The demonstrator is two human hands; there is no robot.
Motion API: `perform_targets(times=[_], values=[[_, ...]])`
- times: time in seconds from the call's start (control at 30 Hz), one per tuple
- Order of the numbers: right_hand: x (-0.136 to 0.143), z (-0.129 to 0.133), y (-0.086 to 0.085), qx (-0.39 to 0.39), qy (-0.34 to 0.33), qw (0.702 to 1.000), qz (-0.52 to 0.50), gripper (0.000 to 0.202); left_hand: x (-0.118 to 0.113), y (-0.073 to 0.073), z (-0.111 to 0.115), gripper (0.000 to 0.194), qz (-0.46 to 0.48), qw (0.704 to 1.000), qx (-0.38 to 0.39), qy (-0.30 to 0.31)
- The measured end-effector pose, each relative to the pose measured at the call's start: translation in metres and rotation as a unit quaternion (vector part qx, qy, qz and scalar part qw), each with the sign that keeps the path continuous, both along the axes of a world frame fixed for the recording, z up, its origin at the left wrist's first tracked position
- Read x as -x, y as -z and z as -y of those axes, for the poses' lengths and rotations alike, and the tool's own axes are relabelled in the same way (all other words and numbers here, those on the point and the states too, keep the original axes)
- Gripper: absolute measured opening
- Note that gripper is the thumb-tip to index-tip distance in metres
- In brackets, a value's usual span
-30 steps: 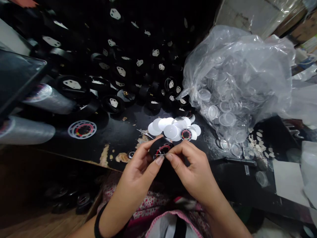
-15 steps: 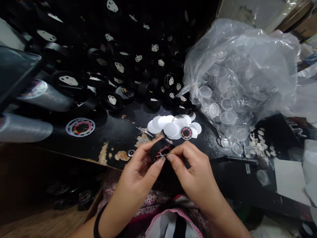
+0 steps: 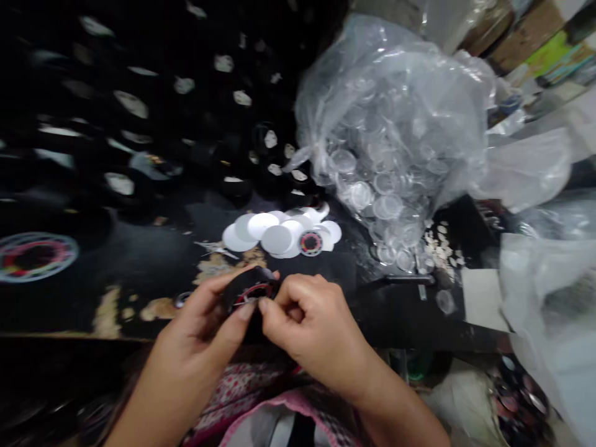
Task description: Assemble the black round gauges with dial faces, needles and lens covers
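Observation:
My left hand [image 3: 200, 338] is wrapped around a black round gauge [image 3: 249, 282], tilted so that its red-marked dial faces me. A thin white pointer [image 3: 246, 302] lies across the dial, near my left thumb. My right hand [image 3: 311, 316] is closed, its thumb and forefinger pinched together at the right side of the gauge. What those fingertips hold, if anything, is too small and blurred to make out. Just beyond my hands lies a pile of white dial discs [image 3: 277, 239], with one printed dial [image 3: 310, 243] face up on it.
Black gauge housings [image 3: 120, 183] crowd the back left. A clear plastic bag [image 3: 395, 112] of transparent lenses stands at the back right. A black-handled tool [image 3: 410, 280], small pale pieces [image 3: 442, 248] and a white card [image 3: 484, 298] lie at right. Larger printed dials [image 3: 37, 256] lie left.
My view has turned right, so the bench things appear further left. Both hands stay at the gauge. My right fingers are more curled.

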State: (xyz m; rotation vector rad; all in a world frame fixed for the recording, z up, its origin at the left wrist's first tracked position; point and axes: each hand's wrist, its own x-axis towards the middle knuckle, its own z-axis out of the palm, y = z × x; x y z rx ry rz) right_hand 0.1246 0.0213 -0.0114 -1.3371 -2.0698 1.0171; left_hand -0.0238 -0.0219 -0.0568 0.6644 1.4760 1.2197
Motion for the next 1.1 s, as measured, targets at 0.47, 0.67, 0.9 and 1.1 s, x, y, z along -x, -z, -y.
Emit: perform_targets(times=[0.47, 0.67, 0.9, 1.1], values=[[-0.113, -0.018, 0.034, -0.125, 0.349, 0.891, -0.263, 0.018, -0.036, 0.007, -0.011, 0.025, 0.449, 0.880, 0.148, 0.055], [-0.036, -0.008, 0.007, -0.064, 0.100, 0.905, -0.409, 0.028, -0.038, 0.010, -0.013, 0.023, 0.442, 0.883, 0.147, 0.059], [-0.012, -0.019, 0.014, -0.127, -0.036, 0.959, -0.250, 0.023, -0.037, 0.000, -0.013, 0.013, 0.436, 0.886, 0.155, 0.042], [-0.030, 0.001, -0.009, -0.116, -0.015, 0.973, -0.197, 0.023, -0.039, 0.000, -0.014, 0.016, 0.444, 0.882, 0.149, 0.055]])
